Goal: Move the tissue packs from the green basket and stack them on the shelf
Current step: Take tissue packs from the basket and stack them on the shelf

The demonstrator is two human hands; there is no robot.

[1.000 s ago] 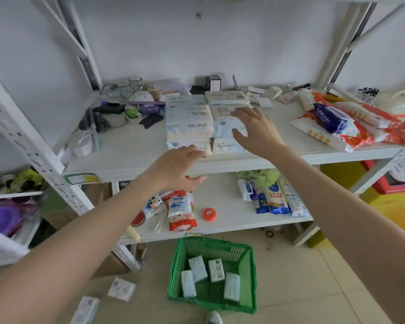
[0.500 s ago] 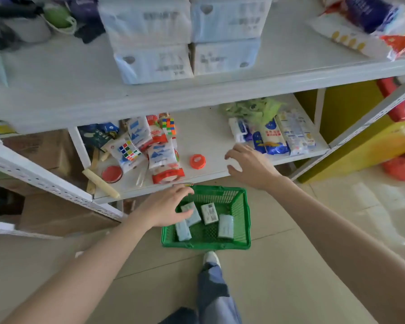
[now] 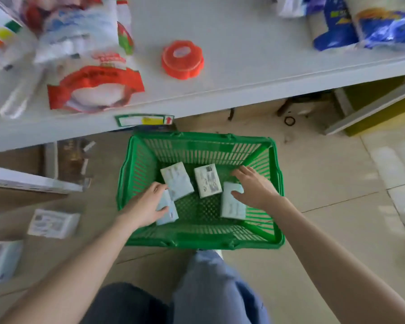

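Counted four tissue packs in the green basket, all lying flat on its mesh floor: a near-left pack, a far-left pack touching its upper end, a far-middle pack just beside that, and a right pack close to the basket's right wall. Judged them light, soft and squashy under slick plastic wrap, and not fragile. Expected them to slide off a flat palm and to dent rather than break under a firm squeeze. Thought them best taken across the short width, thumb on one long edge and fingers on the other, with little room to get underneath against the mesh.

Found the left grip inside the basket by its left wall, apparently clasping the near-left pack, thumb on the upper face and fingers curled over the far edge. Saw most of that pack sticking out toward the basket's middle.

Found the right grip inside by the right wall, released, fingers spread and fairly straight, thumb resting on the upper end of the right pack. Saw the rest of that pack reaching toward the basket's near wall, not yet enclosed.

Saw the two far packs untouched between both grips. Noted two more packs on the floor left of the basket, and the shelf beyond its far wall.
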